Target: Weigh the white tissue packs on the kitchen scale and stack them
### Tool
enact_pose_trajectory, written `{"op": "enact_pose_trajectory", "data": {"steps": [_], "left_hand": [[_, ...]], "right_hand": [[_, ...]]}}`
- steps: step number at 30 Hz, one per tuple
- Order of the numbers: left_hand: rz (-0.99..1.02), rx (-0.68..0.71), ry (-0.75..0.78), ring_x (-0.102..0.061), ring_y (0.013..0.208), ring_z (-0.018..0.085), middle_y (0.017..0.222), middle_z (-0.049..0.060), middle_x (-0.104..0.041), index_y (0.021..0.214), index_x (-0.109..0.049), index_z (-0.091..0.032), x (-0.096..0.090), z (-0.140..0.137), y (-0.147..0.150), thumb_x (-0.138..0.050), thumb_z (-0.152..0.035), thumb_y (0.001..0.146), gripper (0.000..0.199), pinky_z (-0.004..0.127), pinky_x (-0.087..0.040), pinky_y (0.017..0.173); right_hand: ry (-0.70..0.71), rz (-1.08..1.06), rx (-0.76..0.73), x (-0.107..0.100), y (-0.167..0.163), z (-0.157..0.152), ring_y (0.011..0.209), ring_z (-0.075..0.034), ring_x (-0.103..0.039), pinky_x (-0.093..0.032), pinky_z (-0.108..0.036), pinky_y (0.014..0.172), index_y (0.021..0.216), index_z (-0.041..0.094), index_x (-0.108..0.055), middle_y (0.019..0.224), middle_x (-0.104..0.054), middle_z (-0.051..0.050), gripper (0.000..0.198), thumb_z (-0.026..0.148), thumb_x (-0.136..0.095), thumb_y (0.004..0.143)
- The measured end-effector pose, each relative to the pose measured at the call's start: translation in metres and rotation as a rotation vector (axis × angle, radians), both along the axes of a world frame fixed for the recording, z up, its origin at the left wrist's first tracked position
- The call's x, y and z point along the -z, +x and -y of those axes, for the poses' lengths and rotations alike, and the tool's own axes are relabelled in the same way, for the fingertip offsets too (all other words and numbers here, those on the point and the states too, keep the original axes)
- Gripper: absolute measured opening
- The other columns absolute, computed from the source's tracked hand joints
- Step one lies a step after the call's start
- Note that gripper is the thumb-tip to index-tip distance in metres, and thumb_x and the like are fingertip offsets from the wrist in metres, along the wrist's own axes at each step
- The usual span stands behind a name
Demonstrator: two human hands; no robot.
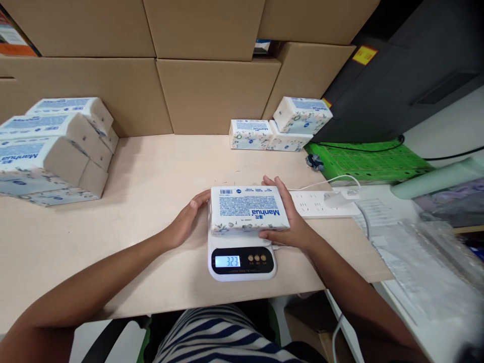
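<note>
A white-and-blue "Manhua" tissue pack (247,209) lies on a white digital scale (242,275). The scale's lit display shows digits that look like 323. My right hand (289,219) is around the pack's right end, thumb on the front side and fingers at the back. At the opposite end, my left hand (187,219) rests with fingers stretched along the left side of the pack and scale. Its fingertips are partly hidden, and whether they press on the pack I cannot tell.
Stacked tissue packs (64,151) stand at the left, and three more packs (283,128) sit at the back right. Cardboard boxes (215,93) wall the table's far edge. A white power strip (321,204) with cables and a green crate (370,159) are on the right.
</note>
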State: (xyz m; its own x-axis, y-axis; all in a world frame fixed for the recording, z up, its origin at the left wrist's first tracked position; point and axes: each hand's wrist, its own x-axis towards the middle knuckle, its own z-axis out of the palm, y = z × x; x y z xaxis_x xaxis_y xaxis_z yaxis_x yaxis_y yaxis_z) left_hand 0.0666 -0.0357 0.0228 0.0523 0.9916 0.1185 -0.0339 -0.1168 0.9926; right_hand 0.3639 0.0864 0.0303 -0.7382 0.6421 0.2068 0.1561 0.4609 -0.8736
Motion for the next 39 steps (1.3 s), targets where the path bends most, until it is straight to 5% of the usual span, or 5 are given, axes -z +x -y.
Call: {"op": "enact_pose_trajectory", "data": {"steps": [8, 14, 22, 32, 39], "left_hand": [[-0.024, -0.017, -0.015, -0.026, 0.17, 0.036, 0.177, 0.007, -0.043, 0.166, -0.047, -0.032, 0.012, 0.0, -0.006, -0.028, -0.084, 0.102, 0.085, 0.057, -0.02, 0.139], [-0.041, -0.041, -0.058, -0.025, 0.17, 0.034, 0.181, 0.01, -0.034, 0.175, -0.026, -0.029, 0.019, 0.002, -0.009, -0.024, -0.082, 0.104, 0.088, 0.054, -0.021, 0.14], [-0.022, -0.042, -0.048, -0.026, 0.169, 0.034, 0.181, 0.012, -0.034, 0.173, -0.028, -0.027, 0.019, 0.001, -0.007, -0.024, -0.082, 0.104, 0.089, 0.055, -0.021, 0.139], [-0.033, -0.142, -0.078, -0.03, 0.168, 0.035, 0.18, 0.012, -0.034, 0.172, -0.028, -0.026, 0.015, -0.002, -0.005, -0.026, -0.088, 0.1, 0.094, 0.057, -0.027, 0.137], [-0.045, -0.194, -0.047, -0.031, 0.168, 0.035, 0.18, 0.01, -0.035, 0.169, -0.033, -0.03, 0.021, -0.003, -0.005, -0.025, -0.086, 0.102, 0.088, 0.056, -0.033, 0.134]], "right_hand": [[-0.027, 0.007, 0.003, 0.01, -0.003, -0.002, 0.173, -0.036, 0.002, -0.012, -0.067, 0.137, 0.17, 0.041, 0.028, 0.188, 0.008, -0.006, 0.155, 0.095, -0.075, 0.068], [0.036, -0.13, 0.08, 0.019, -0.005, -0.007, 0.172, -0.039, -0.013, -0.029, -0.065, 0.133, 0.17, 0.038, 0.03, 0.187, -0.008, -0.009, 0.142, 0.115, -0.026, 0.064], [0.052, -0.02, 0.36, -0.007, -0.013, -0.002, 0.172, -0.036, -0.017, -0.038, -0.058, 0.127, 0.158, 0.029, 0.049, 0.187, -0.004, -0.009, 0.125, 0.102, 0.024, 0.06], [-0.106, -0.541, 0.363, 0.006, -0.013, -0.004, 0.169, -0.037, -0.026, -0.029, -0.062, 0.13, 0.17, 0.054, -0.027, 0.182, -0.031, 0.003, 0.101, 0.105, -0.025, 0.082], [-0.134, -0.564, 0.409, 0.01, -0.01, -0.01, 0.169, -0.037, -0.026, -0.029, -0.064, 0.13, 0.168, 0.051, -0.036, 0.181, -0.032, 0.001, 0.102, 0.105, -0.034, 0.081]]}}
